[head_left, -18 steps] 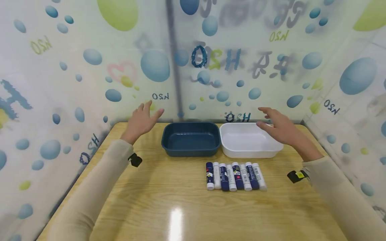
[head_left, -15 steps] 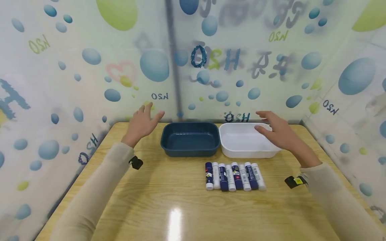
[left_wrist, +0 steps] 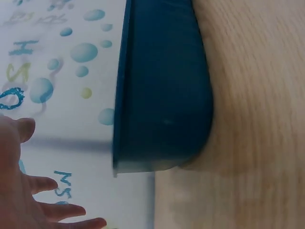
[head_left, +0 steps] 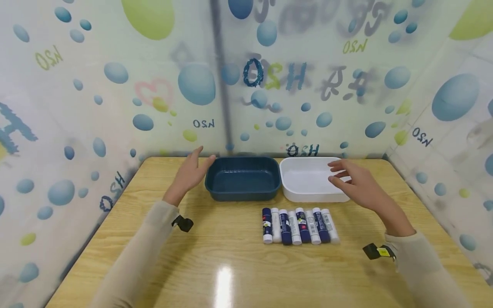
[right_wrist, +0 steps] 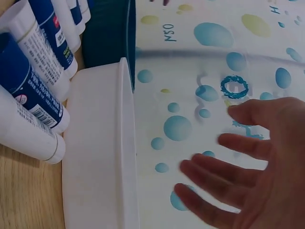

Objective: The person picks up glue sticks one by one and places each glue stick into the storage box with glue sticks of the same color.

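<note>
A dark blue tray (head_left: 243,196) and a white tray (head_left: 316,197) stand side by side at the back of the table. My left hand (head_left: 189,174) hovers by the dark blue tray's left end, fingers spread and holding nothing. Over the right part of the white tray is my right hand (head_left: 356,184), its fingers loosely bent with nothing between them. In front of the trays several glue sticks (head_left: 294,226), blue and white in turn, lie in a row. The right wrist view shows the white tray's side (right_wrist: 93,143) beside the glue sticks (right_wrist: 35,81).
The wooden table (head_left: 185,265) reaches forward from the trays. A wall sheet (head_left: 161,64) printed with bubbles and letters rises directly behind it and along both sides.
Both hands have come down and nearer to the trays. The left hand has also shifted right, toward the dark blue tray. The trays and glue sticks stay where they were.
</note>
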`<state>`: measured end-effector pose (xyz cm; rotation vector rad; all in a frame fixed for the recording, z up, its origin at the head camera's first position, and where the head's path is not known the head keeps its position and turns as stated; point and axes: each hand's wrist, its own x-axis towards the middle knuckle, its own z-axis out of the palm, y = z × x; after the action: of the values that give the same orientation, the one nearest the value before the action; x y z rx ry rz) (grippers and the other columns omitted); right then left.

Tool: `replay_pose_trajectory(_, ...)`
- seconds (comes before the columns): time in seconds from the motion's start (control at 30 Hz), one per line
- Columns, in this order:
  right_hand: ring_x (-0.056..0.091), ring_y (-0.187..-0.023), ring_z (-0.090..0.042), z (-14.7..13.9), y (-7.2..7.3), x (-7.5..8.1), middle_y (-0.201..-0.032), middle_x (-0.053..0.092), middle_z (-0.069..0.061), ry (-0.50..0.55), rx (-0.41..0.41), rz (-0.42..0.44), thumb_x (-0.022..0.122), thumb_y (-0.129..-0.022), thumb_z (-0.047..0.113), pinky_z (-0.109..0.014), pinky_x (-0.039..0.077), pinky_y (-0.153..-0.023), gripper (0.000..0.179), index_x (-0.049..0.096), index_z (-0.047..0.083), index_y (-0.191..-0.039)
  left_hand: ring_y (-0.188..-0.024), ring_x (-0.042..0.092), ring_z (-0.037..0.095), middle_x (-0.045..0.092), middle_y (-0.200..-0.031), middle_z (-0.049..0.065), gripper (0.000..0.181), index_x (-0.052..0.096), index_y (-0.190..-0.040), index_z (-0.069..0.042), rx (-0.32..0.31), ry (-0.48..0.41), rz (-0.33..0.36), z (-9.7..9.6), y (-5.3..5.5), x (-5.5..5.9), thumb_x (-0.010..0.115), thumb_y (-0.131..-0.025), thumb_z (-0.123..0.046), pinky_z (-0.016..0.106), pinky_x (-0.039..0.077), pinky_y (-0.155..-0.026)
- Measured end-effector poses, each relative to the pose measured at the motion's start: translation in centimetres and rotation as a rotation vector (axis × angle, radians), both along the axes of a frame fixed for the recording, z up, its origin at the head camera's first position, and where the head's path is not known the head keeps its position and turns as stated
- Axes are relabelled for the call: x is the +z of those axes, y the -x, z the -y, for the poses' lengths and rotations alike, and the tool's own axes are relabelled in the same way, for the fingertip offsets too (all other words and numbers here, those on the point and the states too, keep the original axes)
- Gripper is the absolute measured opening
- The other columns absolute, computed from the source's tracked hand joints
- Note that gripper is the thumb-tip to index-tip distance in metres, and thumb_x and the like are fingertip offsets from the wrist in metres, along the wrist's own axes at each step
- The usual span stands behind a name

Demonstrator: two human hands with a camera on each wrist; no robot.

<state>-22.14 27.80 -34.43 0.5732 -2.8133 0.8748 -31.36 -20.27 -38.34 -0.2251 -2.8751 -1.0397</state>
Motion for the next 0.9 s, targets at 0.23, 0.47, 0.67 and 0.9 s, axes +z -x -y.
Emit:
replay_pose_trajectory(0.23, 0.064, -0.081, -0.018, -0.4, -0.4, -0.9, -0.092, 0.071, -0.004, -0.101, 0.051, 0.179, 0.059, -0.106, 0.031, -0.030, 0.055, -0.067, 0.024, 0.070, 0.010, -0.105, -0.148, 0.039, 0.046, 0.029, -0.168, 0.022, 0.077, 0.021, -0.166, -0.015, -0.012, -0.192, 0.060, -0.4, -0.2, -2.4, 0.033, -0.107, -0.063, 0.061, 0.039, -0.118)
replay_pose_trajectory(0.47, 0.064, -0.077, -0.023, -0.2, -0.6, -1.9, -0.088, 0.067, -0.012, -0.066, 0.044, 0.495, 0.058, -0.106, 0.036, -0.032, 0.059, -0.062, 0.035, 0.067, 0.002, -0.105, -0.148, 0.041, 0.041, 0.033, -0.166, 0.022, 0.073, 0.023, -0.166, -0.019, 0.074, -0.361, 0.216, -1.0, -0.9, -3.5, 0.041, -0.107, -0.058, 0.058, 0.046, -0.112)
replay_pose_trajectory(0.67, 0.065, -0.074, -0.020, -0.1, -0.7, -2.9, -0.087, 0.067, -0.011, -0.069, 0.021, 0.595, 0.060, -0.104, 0.037, -0.034, 0.060, -0.057, 0.038, 0.068, 0.000, -0.101, -0.102, 0.063, 0.038, 0.042, -0.159, 0.024, 0.064, 0.026, -0.164, -0.014, 0.050, -0.406, 0.251, -0.8, -1.5, -3.7, 0.050, -0.108, -0.033, 0.050, 0.055, -0.096)
replay_pose_trajectory(0.9, 0.065, -0.072, -0.020, -0.2, -0.3, -4.1, -0.080, 0.066, -0.007, -0.113, 0.000, 0.641, 0.066, -0.101, 0.039, -0.033, 0.060, -0.056, 0.036, 0.066, 0.004, -0.090, -0.087, 0.061, 0.023, 0.042, -0.157, 0.026, 0.063, 0.025, -0.163, -0.007, 0.057, -0.416, 0.261, -0.6, -1.7, -3.7, 0.050, -0.108, -0.025, 0.044, 0.058, -0.092)
